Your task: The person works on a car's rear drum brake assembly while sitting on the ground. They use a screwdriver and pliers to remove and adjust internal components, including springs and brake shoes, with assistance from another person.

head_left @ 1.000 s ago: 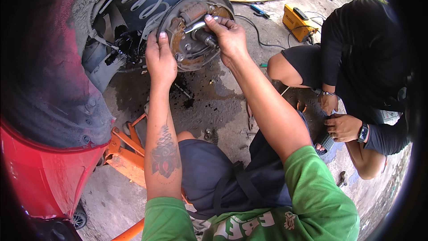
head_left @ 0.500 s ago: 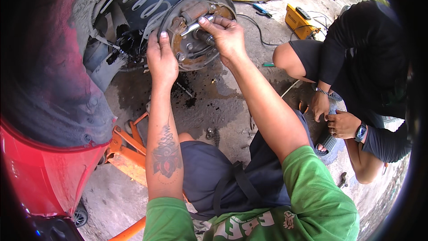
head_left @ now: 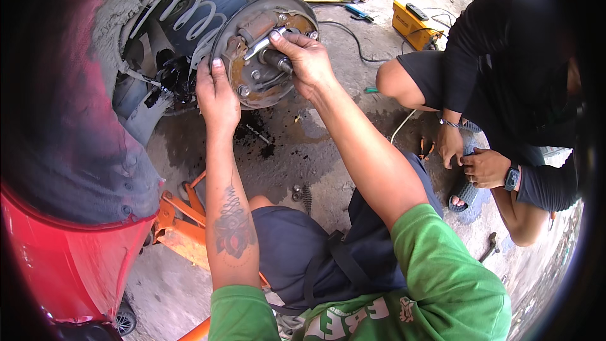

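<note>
In front of me is a round drum brake backing plate (head_left: 268, 93), worn and rusty, with a stub axle (head_left: 276, 60) sticking out of its middle. My left hand (head_left: 219, 96) grips the plate's left rim, thumb on the front face and fingers mostly hidden behind. Between thumb and fingers, my right hand (head_left: 306, 63) holds a short silvery metal bar (head_left: 255, 48) against the plate. The bar lies just below the wheel cylinder (head_left: 257, 27). Its far end under my fingers is hidden.
A white coil spring (head_left: 203, 22) and red car body (head_left: 76, 246) are at left, above an orange floor jack (head_left: 183, 230). Another person (head_left: 499, 57) squats at right, near a yellow machine (head_left: 413, 25). A loose spring (head_left: 307, 199) and wrench (head_left: 489, 246) lie on the concrete.
The silvery bar has moved closer in under the wheel cylinder, and my right hand has shifted with it. More of the stub axle shows. The whole view has shifted slightly.
</note>
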Tool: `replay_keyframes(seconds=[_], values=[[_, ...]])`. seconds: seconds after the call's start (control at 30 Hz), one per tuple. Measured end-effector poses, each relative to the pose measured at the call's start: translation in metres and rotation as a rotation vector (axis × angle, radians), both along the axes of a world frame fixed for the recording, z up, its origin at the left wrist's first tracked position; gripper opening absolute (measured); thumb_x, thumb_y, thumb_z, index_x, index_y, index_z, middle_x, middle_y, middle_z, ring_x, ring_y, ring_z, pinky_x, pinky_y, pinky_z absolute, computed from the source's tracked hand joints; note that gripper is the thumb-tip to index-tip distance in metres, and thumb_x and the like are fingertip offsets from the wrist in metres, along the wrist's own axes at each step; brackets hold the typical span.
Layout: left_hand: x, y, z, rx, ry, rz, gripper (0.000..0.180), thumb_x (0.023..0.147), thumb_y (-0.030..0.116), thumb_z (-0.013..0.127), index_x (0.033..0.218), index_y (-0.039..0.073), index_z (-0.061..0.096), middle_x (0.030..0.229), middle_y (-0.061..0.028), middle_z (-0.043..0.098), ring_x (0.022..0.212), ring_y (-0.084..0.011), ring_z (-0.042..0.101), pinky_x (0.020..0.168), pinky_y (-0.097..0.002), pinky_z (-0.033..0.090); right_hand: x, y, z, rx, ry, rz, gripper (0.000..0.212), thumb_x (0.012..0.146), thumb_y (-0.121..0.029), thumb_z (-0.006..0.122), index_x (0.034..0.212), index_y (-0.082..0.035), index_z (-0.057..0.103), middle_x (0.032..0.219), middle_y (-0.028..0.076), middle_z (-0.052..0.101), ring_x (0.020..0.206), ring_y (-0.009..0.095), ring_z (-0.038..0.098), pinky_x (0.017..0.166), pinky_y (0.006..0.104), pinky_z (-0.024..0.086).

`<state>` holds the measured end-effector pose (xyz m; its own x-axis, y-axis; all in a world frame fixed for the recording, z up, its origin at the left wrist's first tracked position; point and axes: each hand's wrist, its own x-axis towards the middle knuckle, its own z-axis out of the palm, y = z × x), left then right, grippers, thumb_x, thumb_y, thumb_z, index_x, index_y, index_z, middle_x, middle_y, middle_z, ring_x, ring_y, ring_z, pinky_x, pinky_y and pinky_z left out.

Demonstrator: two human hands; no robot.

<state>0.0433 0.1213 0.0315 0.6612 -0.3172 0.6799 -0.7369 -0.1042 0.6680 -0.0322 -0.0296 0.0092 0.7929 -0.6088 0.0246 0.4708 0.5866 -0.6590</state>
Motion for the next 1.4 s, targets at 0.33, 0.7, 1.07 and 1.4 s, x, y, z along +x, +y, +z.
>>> replay_keyframes(seconds=[0.33,0.7,1.07,1.4], values=[[-0.004,0.000,0.001,-0.024,0.050,-0.049,0.035,0.109,0.024,0.043,0.121,-0.005,0.059,0.109,-0.0150,0.066,0.098,-0.0219,0.061,0.092,-0.0350,0.047,-0.010,-0.006,-0.002,-0.040,-0.069,0.105,0.035,0.088,-0.008,0.077,0.117,0.008,0.064,0.109,0.017,0.073,0.094,0.018,0.070,0.083,0.0295,0.057],[0.005,-0.001,-0.004,-0.024,0.123,-0.038,0.034,0.109,0.025,0.044,0.115,-0.005,0.060,0.103,-0.0128,0.066,0.093,-0.0192,0.061,0.087,-0.0338,0.048,-0.016,-0.004,0.004,0.196,-0.023,-0.142,0.013,0.089,-0.007,0.063,0.095,0.004,0.063,0.084,0.013,0.069,0.072,0.019,0.067,0.068,0.0320,0.056],[0.077,0.017,-0.013,0.641,-1.019,0.414,0.030,0.100,0.013,0.052,0.121,-0.005,0.064,0.118,-0.0215,0.068,0.104,-0.0343,0.066,0.093,-0.0404,0.053,-0.188,-0.076,-0.058,-0.830,0.724,-0.109,0.046,0.086,-0.020,0.058,0.123,0.006,0.060,0.093,0.017,0.071,0.083,0.027,0.067,0.075,0.0375,0.053],[0.156,0.012,-0.017,0.174,-0.042,0.035,0.061,0.104,0.039,0.052,0.128,-0.017,0.056,0.126,-0.0331,0.061,0.114,-0.0370,0.060,0.102,-0.0400,0.045,-0.600,0.162,-0.294,0.424,1.431,-0.298,0.050,0.100,-0.045,0.047,0.107,-0.001,0.070,0.083,0.011,0.059,0.071,0.021,0.056,0.064,0.0392,0.047]])
